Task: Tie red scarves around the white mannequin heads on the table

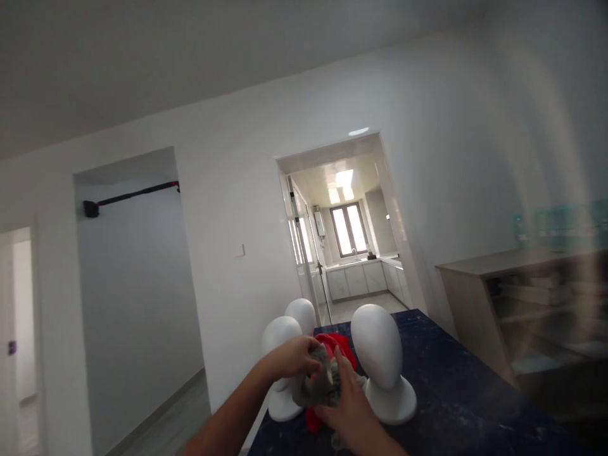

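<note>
My left hand (297, 356) pinches a crumpled grey-green cloth piece (304, 391), perhaps a cap, by its upper edge. The thumb and fingers of my right hand (349, 402) hold the same cloth from the right. Its exact kind is partly hidden by my fingers. Behind and below it lies red fabric (346, 347). Right of my hands stands a white mannequin head (377, 345) on a round base. On the left are a second white mannequin head (281, 330), partly behind my left hand, and a third mannequin head (302, 311) farther back.
The dark blue marbled table (456, 392) extends under the heads and to the right. A wooden shelf unit (468, 272) with bottles (522, 229) on top stands at the right. Beyond the table, a doorway leads to a kitchen with white cabinets (356, 280).
</note>
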Demonstrator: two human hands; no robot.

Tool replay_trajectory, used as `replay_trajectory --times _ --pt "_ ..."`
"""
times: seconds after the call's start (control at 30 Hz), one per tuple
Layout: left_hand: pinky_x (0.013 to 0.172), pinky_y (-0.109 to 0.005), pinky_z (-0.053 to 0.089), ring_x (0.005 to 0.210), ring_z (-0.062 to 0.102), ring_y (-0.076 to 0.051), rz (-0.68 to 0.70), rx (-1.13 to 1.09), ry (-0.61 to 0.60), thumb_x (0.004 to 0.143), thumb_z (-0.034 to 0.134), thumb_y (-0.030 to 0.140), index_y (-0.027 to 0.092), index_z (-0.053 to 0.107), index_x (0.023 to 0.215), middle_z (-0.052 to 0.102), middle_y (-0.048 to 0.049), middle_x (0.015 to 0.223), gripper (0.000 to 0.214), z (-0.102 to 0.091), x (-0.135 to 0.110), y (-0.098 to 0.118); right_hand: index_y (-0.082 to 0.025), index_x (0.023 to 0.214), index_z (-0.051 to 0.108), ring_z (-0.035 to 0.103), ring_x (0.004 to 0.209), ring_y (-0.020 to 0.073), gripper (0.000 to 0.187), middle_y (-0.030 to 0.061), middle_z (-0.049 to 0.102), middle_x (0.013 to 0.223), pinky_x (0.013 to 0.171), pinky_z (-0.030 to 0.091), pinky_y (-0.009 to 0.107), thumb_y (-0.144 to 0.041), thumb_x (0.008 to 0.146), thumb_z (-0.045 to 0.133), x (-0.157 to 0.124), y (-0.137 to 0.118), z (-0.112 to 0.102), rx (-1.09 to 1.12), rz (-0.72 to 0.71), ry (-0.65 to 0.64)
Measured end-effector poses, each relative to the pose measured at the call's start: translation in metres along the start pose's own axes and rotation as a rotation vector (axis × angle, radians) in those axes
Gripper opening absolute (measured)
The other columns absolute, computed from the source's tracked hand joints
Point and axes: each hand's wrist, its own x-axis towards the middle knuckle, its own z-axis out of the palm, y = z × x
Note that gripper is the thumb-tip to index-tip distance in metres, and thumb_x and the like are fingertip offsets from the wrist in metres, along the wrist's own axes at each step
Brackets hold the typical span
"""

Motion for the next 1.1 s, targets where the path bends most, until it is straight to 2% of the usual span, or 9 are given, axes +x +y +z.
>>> replay_trajectory --times 0.1,0.2,0.3,0.47,0.57,0.67,0.77,0.87,1.1 --pt "0.085 -0.034 0.051 0.091 0.072 -0.027 0.075 0.167 -0.001 0.069 0.075 0.028 0.025 0.083 0.107 0.082 -0.0021 0.101 0.039 -0.008 -0.011 0.023 -0.028 0.153 0.044 0.037 0.153 0.0403 0.111 0.0123 0.047 0.162 0.124 0.035 0.056 -0.018 0.051 0.086 0.01 0.002 0.021 0.023 0.007 -0.073" --pt "0.085 -0.032 0.051 0.093 0.072 -0.026 0.101 0.202 -0.002 0.071 0.073 0.027 0.028 0.083 0.11 0.083 -0.0007 0.106 0.04 -0.015 -0.022 0.042 -0.025 0.133 0.064 0.057 0.135 0.0388 0.08 0.0104 0.066 0.142 0.116 0.044 0.054 -0.017 0.056 0.082 0.013 0.0 0.033 0.06 -0.052 -0.148" --pt "0.08 -0.03 0.051 0.089 0.072 -0.024 0.087 0.125 0.027 0.076 0.071 0.033 0.027 0.08 0.115 0.082 -0.0009 0.101 0.041 -0.027 -0.033 0.054 -0.025 0.12 0.071 0.07 0.112 0.0315 0.057 0.0065 0.078 0.119 0.101 0.054 0.045 -0.012 0.065 0.07 0.01 0.003 0.041 0.097 -0.028 -0.145" --pt "0.076 -0.028 0.048 0.085 0.067 -0.021 0.085 -0.021 0.225 0.083 0.064 0.043 0.021 0.076 0.119 0.076 -0.0024 0.095 0.044 -0.06 -0.047 0.053 -0.023 0.087 0.076 0.07 0.079 0.0227 0.02 0.0008 0.08 0.083 0.073 0.054 0.031 -0.017 0.074 0.062 0.007 0.014 0.031 0.168 0.105 -0.169" --pt "0.077 -0.027 0.047 0.087 0.066 -0.02 0.082 -0.095 0.297 0.086 0.063 0.049 0.022 0.075 0.121 0.075 -0.002 0.098 0.046 -0.083 -0.058 0.041 -0.02 0.079 0.076 0.067 0.073 0.0201 0.014 0.0004 0.078 0.078 0.069 0.049 0.029 -0.023 0.077 0.063 0.016 0.005 -0.001 0.151 0.121 -0.198" --pt "0.077 -0.025 0.047 0.093 0.068 -0.022 0.033 -0.032 0.28 0.074 0.076 0.044 0.028 0.076 0.123 0.076 -0.0011 0.107 0.052 -0.095 -0.065 0.021 -0.019 0.082 0.075 0.066 0.076 0.0197 0.014 -0.0001 0.077 0.08 0.067 0.045 0.027 -0.025 0.079 0.063 0.035 -0.022 -0.05 0.035 0.082 -0.229" --pt "0.07 -0.025 0.044 0.084 0.069 -0.022 -0.038 0.137 0.257 0.063 0.08 0.033 0.029 0.079 0.116 0.077 -0.0003 0.1 0.053 -0.088 -0.06 -0.001 -0.019 0.072 0.07 0.063 0.072 0.0179 0.009 -0.002 0.071 0.069 0.062 0.036 0.025 -0.022 0.077 0.062 0.056 -0.056 -0.099 -0.217 0.02 -0.195" --pt "0.065 -0.026 0.04 0.077 0.068 -0.023 -0.041 0.232 0.268 0.069 0.069 0.028 0.027 0.082 0.103 0.078 -0.0026 0.089 0.036 -0.073 -0.048 -0.016 -0.021 0.075 0.072 0.064 0.071 0.0169 0.009 -0.0026 0.07 0.068 0.061 0.032 0.025 -0.019 0.076 0.063 0.071 -0.083 -0.134 -0.427 -0.079 -0.223" --pt "0.06 -0.027 0.034 0.065 0.062 -0.018 -0.092 0.151 0.38 0.07 0.053 0.014 0.021 0.073 0.084 0.074 -0.0026 0.072 0.026 -0.065 -0.026 -0.002 -0.022 0.07 0.073 0.067 0.071 0.0188 0.023 0.0016 0.075 0.071 0.061 0.028 0.028 -0.004 0.066 0.06 0.087 -0.096 -0.195 -0.757 -0.159 -0.398"
